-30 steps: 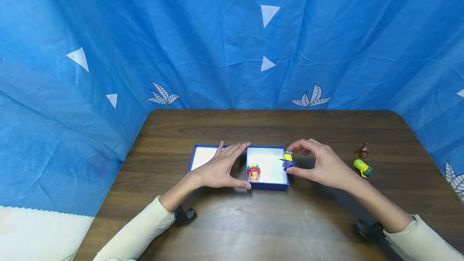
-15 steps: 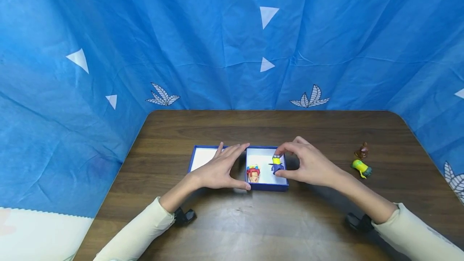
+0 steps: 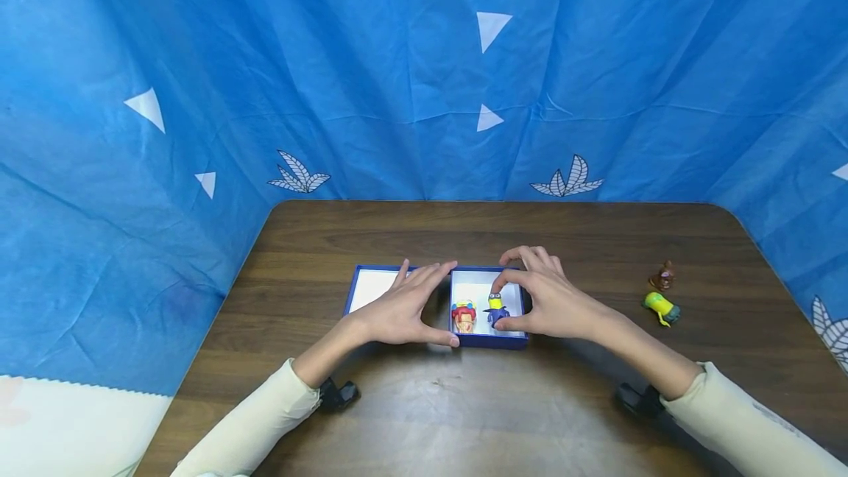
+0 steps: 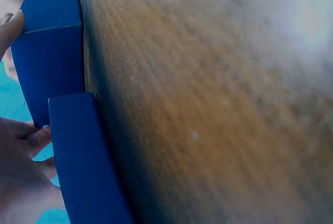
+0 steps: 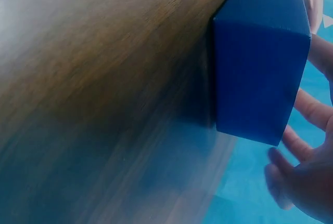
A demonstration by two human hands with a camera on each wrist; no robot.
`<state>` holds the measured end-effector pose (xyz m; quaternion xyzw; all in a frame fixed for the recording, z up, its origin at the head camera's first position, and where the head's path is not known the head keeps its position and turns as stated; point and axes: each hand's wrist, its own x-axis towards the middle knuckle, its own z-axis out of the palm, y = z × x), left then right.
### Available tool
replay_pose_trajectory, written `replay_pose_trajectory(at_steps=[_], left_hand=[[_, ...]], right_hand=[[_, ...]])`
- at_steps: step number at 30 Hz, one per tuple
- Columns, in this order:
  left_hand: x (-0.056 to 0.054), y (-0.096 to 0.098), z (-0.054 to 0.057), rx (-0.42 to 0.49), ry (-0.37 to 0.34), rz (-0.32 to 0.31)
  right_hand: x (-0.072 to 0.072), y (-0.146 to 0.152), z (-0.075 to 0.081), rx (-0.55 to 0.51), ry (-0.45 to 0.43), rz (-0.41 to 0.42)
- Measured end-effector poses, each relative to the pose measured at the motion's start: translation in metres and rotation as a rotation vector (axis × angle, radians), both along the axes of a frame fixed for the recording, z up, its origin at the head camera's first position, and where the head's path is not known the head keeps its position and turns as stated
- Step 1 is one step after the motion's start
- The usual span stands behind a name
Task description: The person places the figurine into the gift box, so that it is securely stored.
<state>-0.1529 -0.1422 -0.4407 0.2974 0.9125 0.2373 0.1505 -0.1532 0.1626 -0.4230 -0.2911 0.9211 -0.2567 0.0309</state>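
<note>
Inside an open blue box (image 3: 493, 342) with a white interior, my right hand (image 3: 553, 300) pinches a yellow-and-blue Minion figure (image 3: 496, 313) between thumb and index finger. The other fingers of that hand spread above the box's far rim. My left hand (image 3: 397, 311) rests at the box's left side, thumb touching the near corner and straight fingers at the far corner. A small figure in red (image 3: 464, 317) lies in the box's left part. In the right wrist view the box wall (image 5: 260, 78) hides the Minion figure.
A second blue-edged white box part (image 3: 371, 285) lies left of the box, partly under my left hand. On the right of the wooden table (image 3: 437, 403) are a small brown figure (image 3: 662, 275) and a yellow-green figure (image 3: 661, 308). A blue cloth (image 3: 411, 79) hangs behind.
My right hand has moved left and slightly down with the Minion figure, from the box's right rim to its interior beside the red figure. The left hand has stayed in place.
</note>
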Motion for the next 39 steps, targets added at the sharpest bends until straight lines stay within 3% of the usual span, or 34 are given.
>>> replay_pose_trajectory(at_steps=[14, 25, 39], left_hand=[[0.000, -0.001, -0.001, 0.004, 0.001, 0.003], [-0.001, 0.002, 0.001, -0.006, 0.037, -0.009], [-0.001, 0.000, -0.001, -0.002, 0.017, -0.001]], right_hand=[[-0.004, -0.016, -0.004, 0.039, -0.046, -0.104], [-0.002, -0.026, -0.012, 0.070, -0.066, -0.119], [-0.002, -0.022, -0.014, 0.064, -0.088, -0.096]])
